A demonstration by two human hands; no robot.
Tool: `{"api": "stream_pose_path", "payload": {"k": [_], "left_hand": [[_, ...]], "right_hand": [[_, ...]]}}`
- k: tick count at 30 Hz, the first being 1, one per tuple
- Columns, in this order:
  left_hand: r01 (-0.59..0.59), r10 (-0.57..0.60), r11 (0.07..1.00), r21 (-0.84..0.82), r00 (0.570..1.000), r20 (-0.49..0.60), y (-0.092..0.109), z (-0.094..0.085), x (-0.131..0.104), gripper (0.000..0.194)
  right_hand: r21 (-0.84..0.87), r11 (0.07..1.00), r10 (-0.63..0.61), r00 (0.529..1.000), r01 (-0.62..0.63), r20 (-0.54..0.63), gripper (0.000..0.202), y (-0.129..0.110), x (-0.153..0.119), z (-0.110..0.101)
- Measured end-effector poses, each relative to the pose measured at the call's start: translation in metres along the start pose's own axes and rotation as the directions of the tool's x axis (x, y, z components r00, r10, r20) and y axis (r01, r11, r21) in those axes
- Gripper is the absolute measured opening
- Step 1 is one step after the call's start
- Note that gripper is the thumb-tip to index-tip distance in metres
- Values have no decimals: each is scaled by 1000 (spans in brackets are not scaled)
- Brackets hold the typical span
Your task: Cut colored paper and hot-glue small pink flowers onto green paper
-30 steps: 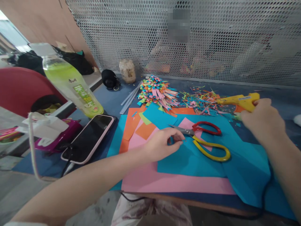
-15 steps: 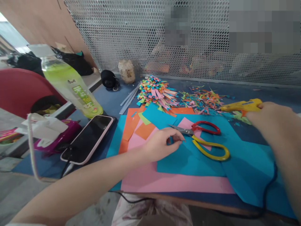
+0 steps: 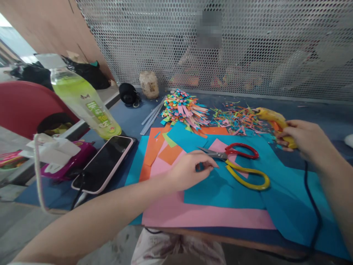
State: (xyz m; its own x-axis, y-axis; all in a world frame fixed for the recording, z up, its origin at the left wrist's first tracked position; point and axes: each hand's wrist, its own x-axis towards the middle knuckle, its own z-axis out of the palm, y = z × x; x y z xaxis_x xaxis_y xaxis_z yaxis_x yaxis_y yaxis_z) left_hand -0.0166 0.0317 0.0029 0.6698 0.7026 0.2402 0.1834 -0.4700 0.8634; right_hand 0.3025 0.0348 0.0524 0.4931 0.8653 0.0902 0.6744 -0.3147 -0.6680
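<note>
Head view: the right hand (image 3: 302, 138) has changed how it carries the yellow glue gun (image 3: 271, 117). Half a second ago the gun lay nearly level; now it slants, its far end beside the paper scraps (image 3: 238, 119), its near end inside the curled fingers. That grip is closed around the gun, and the black cord (image 3: 317, 211) trails below. It looks like a shift of hold rather than gluing, as the gun is well apart from the left hand (image 3: 193, 167).

The left hand has barely moved above the blue paper (image 3: 220, 195). Its grip is narrow, thumb near fingertip; I cannot tell whether anything small is pinched there. Scissors (image 3: 224, 155) lie just beside it, and the fringed paper cone (image 3: 182, 106) stands farther back on the desk (image 3: 317, 110), untouched.
</note>
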Motion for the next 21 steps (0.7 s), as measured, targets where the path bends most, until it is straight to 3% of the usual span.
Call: {"api": "stream_pose_path", "payload": {"k": [4, 8, 15, 18, 21], "left_hand": [[5, -5, 1000, -12, 1000, -4, -2, 1, 0, 23], [8, -8, 1000, -9, 1000, -5, -4, 1, 1, 25], [41, -43, 998, -42, 998, -53, -4, 1, 1, 25], [30, -36, 999, -39, 982, -184, -1, 1, 1, 18], [30, -45, 998, -50, 935, -352, 0, 0, 2, 29]], "right_hand": [[330, 934, 43, 960, -136, 275, 22, -20, -22, 11], [435, 864, 35, 891, -255, 453, 28, -32, -41, 18], [490, 809, 23, 852, -323, 523, 27, -35, -51, 22], [479, 832, -23, 844, -281, 536, 25, -34, -53, 25], [458, 864, -80, 842, -208, 533, 22, -37, -61, 30]]}}
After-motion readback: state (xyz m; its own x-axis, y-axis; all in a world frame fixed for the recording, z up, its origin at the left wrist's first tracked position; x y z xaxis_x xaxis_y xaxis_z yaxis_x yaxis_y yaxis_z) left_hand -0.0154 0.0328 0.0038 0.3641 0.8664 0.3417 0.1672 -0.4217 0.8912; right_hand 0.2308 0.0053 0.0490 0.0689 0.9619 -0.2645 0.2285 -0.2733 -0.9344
